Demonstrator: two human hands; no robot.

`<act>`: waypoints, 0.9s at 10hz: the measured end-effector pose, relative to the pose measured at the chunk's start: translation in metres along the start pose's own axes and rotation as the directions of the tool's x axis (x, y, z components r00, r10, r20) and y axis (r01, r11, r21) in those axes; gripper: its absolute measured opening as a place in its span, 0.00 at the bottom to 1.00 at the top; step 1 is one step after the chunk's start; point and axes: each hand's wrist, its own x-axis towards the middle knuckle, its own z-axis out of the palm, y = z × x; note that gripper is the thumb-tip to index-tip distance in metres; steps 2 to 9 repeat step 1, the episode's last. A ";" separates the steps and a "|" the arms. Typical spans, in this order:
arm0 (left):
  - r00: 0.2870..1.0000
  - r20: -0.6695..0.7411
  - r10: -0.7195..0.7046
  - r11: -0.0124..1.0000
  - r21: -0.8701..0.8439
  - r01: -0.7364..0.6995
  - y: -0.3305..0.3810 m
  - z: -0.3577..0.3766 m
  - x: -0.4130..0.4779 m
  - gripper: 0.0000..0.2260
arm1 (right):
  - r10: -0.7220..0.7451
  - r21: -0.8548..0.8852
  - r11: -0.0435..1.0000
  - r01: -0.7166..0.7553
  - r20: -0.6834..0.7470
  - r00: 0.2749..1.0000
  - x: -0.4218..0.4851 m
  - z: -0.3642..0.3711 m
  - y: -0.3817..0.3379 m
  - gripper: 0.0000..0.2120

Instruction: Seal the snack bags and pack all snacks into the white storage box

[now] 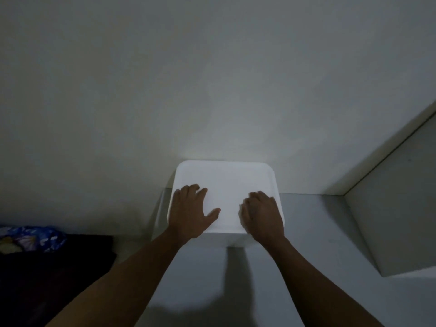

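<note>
head view: a dim room, bare pale wall, pale grey surface. the white storage box (226, 175) stands against the wall, its lid on. the left hand (193, 211) lies flat on the lid, fingers apart. the right hand (262, 215) rests beside it, fingers bent and blurred; press or grip, i cannot tell. this looks like closing the lid. a blue patterned bundle (35, 237) lies well apart at left; next, check whether it is a snack.

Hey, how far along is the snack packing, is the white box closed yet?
Nearly done, it seems: the lid sits on the white storage box, hiding its contents. In hand: the left hand and right hand rest on the lid, apparently pressing it down. Possibly left: a blue patterned bag lies outside on dark cloth at far left; whether it's a snack, I can't tell.
</note>
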 end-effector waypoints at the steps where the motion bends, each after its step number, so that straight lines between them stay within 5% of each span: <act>1: 0.996 -0.075 0.057 0.984 -0.166 -0.069 0.003 0.017 -0.051 0.31 | -0.100 0.055 0.993 0.102 -0.040 0.994 -0.045 0.008 -0.003 0.12; 9: 0.996 -0.075 0.057 0.984 -0.166 -0.069 0.003 0.017 -0.051 0.31 | -0.100 0.055 0.993 0.102 -0.040 0.994 -0.045 0.008 -0.003 0.12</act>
